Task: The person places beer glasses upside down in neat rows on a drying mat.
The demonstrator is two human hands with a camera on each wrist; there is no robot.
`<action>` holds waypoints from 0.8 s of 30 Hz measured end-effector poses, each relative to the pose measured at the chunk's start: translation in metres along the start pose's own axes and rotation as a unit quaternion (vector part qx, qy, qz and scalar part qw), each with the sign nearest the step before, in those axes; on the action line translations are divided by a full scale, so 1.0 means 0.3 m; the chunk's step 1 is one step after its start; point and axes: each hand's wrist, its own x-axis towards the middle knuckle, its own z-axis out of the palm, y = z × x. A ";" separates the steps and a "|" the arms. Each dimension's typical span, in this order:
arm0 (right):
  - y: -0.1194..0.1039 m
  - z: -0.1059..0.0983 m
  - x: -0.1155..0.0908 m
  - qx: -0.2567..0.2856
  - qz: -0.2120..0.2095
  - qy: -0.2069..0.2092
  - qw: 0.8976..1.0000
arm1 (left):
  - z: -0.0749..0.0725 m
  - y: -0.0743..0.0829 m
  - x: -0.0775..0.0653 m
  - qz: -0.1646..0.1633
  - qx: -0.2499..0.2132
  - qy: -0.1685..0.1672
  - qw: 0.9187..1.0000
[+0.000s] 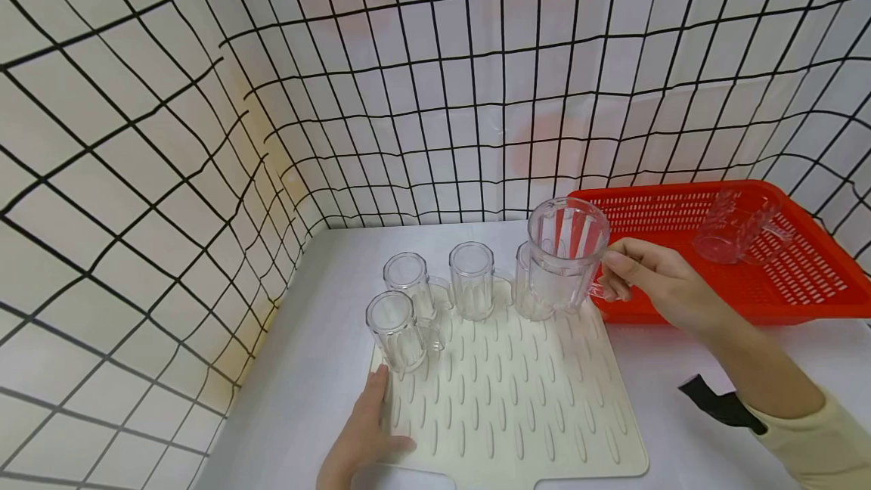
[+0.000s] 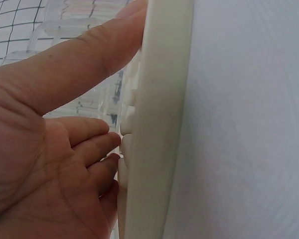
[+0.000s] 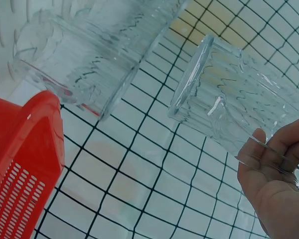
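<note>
My right hand (image 1: pixel 643 278) grips a clear glass-like mug (image 1: pixel 568 248) by its handle, holding it above the back right part of a cream ribbed drying board (image 1: pixel 517 399). In the right wrist view the same mug (image 3: pixel 239 94) appears sideways, with my fingers curled at its handle. Along the board's left and back edges stand several clear mugs, among them a front left mug (image 1: pixel 398 335) and a back middle mug (image 1: pixel 472 282); another mug (image 1: pixel 524 286) is partly hidden behind the held one. At the board's left edge rests my left hand (image 1: pixel 367 422), its fingers extended and touching the board.
A red perforated basket (image 1: pixel 653 312) stands at the back right with one clear mug (image 1: pixel 735 225) lying in it. Black wire grid panels (image 1: pixel 469 82) enclose the back and sides. A black strap (image 1: pixel 721 399) hangs by the right sleeve.
</note>
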 end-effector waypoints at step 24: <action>0.084 0.139 0.030 0.085 0.004 -0.097 0.992 | -0.004 0.002 -0.007 0.004 0.002 0.000 1.000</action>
